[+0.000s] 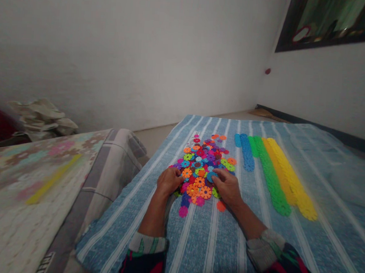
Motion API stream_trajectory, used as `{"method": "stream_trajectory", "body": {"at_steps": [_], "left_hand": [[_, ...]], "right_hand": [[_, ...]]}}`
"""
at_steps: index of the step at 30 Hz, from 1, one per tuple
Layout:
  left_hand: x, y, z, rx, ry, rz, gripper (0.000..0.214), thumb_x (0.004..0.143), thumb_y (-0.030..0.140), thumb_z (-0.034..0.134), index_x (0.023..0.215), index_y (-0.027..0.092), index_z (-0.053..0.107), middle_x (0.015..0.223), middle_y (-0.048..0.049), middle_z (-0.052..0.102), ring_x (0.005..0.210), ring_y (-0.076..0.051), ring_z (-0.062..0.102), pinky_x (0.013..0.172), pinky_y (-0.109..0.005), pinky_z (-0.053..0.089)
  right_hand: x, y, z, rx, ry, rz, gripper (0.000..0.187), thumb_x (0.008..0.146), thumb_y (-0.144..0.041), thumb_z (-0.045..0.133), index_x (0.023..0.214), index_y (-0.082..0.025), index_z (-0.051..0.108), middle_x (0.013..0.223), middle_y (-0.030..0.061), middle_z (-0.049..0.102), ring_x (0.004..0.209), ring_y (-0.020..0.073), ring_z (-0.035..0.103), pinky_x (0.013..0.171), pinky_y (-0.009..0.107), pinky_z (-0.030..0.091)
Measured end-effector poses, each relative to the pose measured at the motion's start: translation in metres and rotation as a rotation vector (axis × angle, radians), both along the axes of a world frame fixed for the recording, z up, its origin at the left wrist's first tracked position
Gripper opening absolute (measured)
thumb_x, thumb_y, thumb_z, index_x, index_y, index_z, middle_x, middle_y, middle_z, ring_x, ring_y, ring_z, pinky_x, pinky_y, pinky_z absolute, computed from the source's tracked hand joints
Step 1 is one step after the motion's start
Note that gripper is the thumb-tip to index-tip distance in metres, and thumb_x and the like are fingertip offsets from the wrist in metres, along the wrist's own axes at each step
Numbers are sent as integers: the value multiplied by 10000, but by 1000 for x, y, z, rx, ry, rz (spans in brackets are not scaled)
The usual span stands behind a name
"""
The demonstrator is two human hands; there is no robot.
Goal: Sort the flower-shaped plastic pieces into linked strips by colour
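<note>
A heap of colourful notched plastic discs [199,181], shaped like flowers, lies on a blue striped cloth [169,152]. At the heap's left edge is my left hand [169,180], its fingers curled and thumb close to the index finger beside an orange disc; what they hold, if anything, is hidden. On the other side, my right hand [228,187] pinches a blue flower disc [211,177] between thumb and fingers, just over the heap. Interlocked rows stand to the right: a blue row [247,154], a green row [272,180] and a yellow row [293,179].
At the left, across a gap, a second surface with a flowered cover [62,146] carries a yellow strip [54,178]. Clear plastic [351,182] lies at the cloth's right side. A white wall [144,49] rises behind, with crumpled beige cloth [43,115] at far left.
</note>
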State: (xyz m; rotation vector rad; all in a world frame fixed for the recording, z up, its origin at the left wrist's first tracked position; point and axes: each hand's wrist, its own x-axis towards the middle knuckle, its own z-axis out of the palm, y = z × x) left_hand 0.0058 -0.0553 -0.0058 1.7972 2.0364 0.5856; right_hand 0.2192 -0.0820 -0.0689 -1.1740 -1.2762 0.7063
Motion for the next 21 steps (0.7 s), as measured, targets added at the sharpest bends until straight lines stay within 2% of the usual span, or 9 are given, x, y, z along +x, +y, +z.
{"method": "stream_trajectory", "body": {"at_steps": [4, 7, 10, 14, 18, 21], "left_hand": [[1, 1, -1, -31, 0, -3, 123, 652, 163, 674, 547, 210, 632, 492, 22, 558, 560, -173, 539, 551, -270, 279], [2, 0, 0, -13, -4, -35, 128, 677, 238, 693, 561, 212, 643, 521, 15, 574, 577, -176, 549, 560, -267, 281], [4, -1, 1, 10, 26, -71, 168, 633, 319, 750, 558, 215, 642, 556, -2, 577, 610, -199, 566, 583, -275, 292], [6, 1, -2, 31, 43, -58, 177, 595, 334, 776, 626, 214, 649, 627, -19, 609, 675, -231, 598, 589, -280, 297], [6, 3, -3, 19, 121, -47, 222, 623, 323, 758, 698, 205, 586, 706, -20, 637, 716, -224, 612, 559, -273, 292], [5, 3, -2, 23, 147, -25, 254, 629, 327, 749, 701, 211, 535, 671, 2, 616, 682, -201, 597, 540, -267, 285]], "right_hand": [[0, 0, 0, 0, -11, 4, 279, 728, -349, 634, 909, -184, 767, 764, 32, 743, 616, 171, 634, 642, 305, 526], [1, 0, 0, 5, -14, 8, 265, 734, -343, 634, 908, -195, 768, 780, 31, 750, 626, 173, 642, 657, 309, 532], [1, 0, -1, 3, -16, 10, 263, 736, -344, 636, 909, -197, 769, 788, 34, 751, 635, 177, 646, 668, 313, 535], [0, 1, 0, -8, -13, 16, 271, 737, -342, 622, 910, -189, 763, 775, 33, 744, 642, 178, 642, 667, 310, 528], [-1, 2, 3, -9, -16, 22, 275, 733, -336, 614, 904, -177, 759, 791, 33, 745, 665, 175, 645, 679, 297, 519], [-1, 2, 4, -12, -14, 32, 275, 738, -329, 611, 910, -173, 758, 783, 27, 742, 653, 167, 640, 665, 284, 512]]}}
